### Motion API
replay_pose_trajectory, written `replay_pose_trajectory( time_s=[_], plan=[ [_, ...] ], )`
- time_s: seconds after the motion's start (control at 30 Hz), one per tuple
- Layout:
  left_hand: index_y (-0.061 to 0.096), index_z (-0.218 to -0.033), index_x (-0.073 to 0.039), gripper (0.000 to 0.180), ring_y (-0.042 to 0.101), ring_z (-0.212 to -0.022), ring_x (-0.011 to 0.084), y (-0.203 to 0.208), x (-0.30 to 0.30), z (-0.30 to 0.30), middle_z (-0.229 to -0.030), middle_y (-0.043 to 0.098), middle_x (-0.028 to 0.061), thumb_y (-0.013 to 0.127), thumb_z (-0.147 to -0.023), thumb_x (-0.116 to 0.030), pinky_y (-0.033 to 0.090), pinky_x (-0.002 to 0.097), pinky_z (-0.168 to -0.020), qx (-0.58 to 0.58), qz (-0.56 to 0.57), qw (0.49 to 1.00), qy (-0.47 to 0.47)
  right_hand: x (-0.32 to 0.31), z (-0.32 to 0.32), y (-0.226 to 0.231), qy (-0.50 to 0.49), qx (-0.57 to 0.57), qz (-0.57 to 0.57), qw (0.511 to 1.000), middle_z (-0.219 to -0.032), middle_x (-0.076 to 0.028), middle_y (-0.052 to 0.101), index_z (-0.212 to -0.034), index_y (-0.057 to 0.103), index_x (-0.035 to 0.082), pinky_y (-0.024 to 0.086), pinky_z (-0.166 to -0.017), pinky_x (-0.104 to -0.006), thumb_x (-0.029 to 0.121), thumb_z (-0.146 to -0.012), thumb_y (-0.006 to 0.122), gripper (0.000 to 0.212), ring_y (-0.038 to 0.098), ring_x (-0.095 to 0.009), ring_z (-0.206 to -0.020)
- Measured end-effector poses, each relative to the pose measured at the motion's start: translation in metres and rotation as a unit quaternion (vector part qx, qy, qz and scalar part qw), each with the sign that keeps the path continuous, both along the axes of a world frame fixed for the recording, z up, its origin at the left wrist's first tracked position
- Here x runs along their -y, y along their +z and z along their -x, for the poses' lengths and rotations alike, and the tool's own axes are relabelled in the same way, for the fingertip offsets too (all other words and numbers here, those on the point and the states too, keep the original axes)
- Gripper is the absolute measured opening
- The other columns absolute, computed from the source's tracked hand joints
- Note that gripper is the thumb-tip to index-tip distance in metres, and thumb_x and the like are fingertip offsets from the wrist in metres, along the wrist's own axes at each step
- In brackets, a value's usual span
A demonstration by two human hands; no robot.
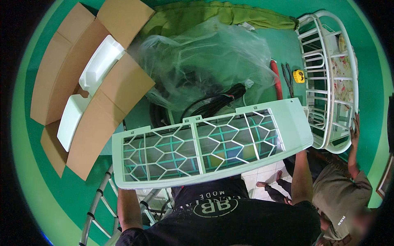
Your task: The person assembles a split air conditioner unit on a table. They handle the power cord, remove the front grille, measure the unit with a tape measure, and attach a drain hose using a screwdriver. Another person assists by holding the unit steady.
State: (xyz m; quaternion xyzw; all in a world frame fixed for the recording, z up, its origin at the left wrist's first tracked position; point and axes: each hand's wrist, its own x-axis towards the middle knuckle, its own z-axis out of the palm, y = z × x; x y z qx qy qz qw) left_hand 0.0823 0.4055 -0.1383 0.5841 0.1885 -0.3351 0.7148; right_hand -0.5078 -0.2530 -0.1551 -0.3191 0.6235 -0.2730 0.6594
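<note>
A pale air conditioner cover (287, 129) with a honeycomb grille is held up across the middle, tilted slightly, its right end higher. My left hand (125, 192) supports it from below at the left end, the fingers hidden behind it. At the right end my right hand (302, 155) holds the lower edge, with only the wrist side showing. Through the grille openings appear dark and greenish shapes that I cannot make out. Behind the cover lie a bundle of black cable (219, 102) and clear plastic sheeting (209, 53).
An open cardboard box (119, 86) with white foam pieces (100, 61) stands at left. A ladder (96, 205) leans lower left. Pliers (288, 78), a yellow tape measure (298, 76) and a red tube (276, 80) lie near a white metal rack (328, 78). Another person's hand (355, 127) touches the rack.
</note>
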Motion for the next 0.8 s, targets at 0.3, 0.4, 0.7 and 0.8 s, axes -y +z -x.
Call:
replay_pose_trajectory(
  time_s=[0.3, 0.4, 0.7, 0.8],
  plan=[
    [0.056, -0.129, -0.001, 0.05, 0.06, -0.112, 0.0309, -0.004, 0.028, -0.051, -0.123, 0.064, 0.0136, 0.053, -0.098, -0.041, 0.048, 0.0436, -0.099, 0.03, 0.014, 0.999, -0.024, -0.038, 0.031, 0.01, -0.038, 0.012, -0.011, 0.999, -0.106, -0.006, 0.069, -0.124, 0.063, 0.01, 0.055, -0.076, -0.0381, 0.036, -0.101, 0.051, 0.037, 0.067, -0.022, -0.092],
    [0.056, -0.13, -0.001, 0.052, 0.06, -0.113, 0.031, -0.007, 0.035, -0.071, -0.124, 0.063, 0.0137, 0.053, -0.098, -0.042, 0.048, 0.0437, -0.1, 0.031, 0.012, 0.999, -0.031, -0.049, 0.031, 0.007, -0.044, 0.006, -0.025, 0.999, -0.107, -0.006, 0.069, -0.125, 0.063, 0.009, 0.055, -0.077, -0.0383, 0.036, -0.101, 0.051, 0.037, 0.067, -0.023, -0.093],
    [0.054, -0.133, 0.0, 0.056, 0.059, -0.115, 0.0312, -0.032, 0.069, -0.112, -0.127, 0.062, 0.014, 0.053, -0.099, -0.045, 0.047, 0.0441, -0.101, -0.001, 0.012, 0.998, -0.062, -0.045, -0.002, -0.007, -0.065, -0.008, -0.061, 0.996, -0.109, -0.006, 0.069, -0.126, 0.062, 0.009, 0.055, -0.078, -0.0388, 0.036, -0.101, 0.05, 0.038, 0.067, -0.023, -0.094],
    [0.053, -0.134, 0.0, 0.058, 0.058, -0.116, 0.0313, -0.027, 0.079, -0.115, -0.128, 0.061, 0.0141, 0.052, -0.099, -0.046, 0.047, 0.0442, -0.102, -0.012, 0.012, 0.997, -0.069, -0.029, -0.027, -0.009, -0.067, -0.003, -0.065, 0.996, -0.109, -0.006, 0.069, -0.126, 0.062, 0.009, 0.055, -0.079, -0.0389, 0.036, -0.102, 0.05, 0.039, 0.067, -0.023, -0.095]
  ],
)
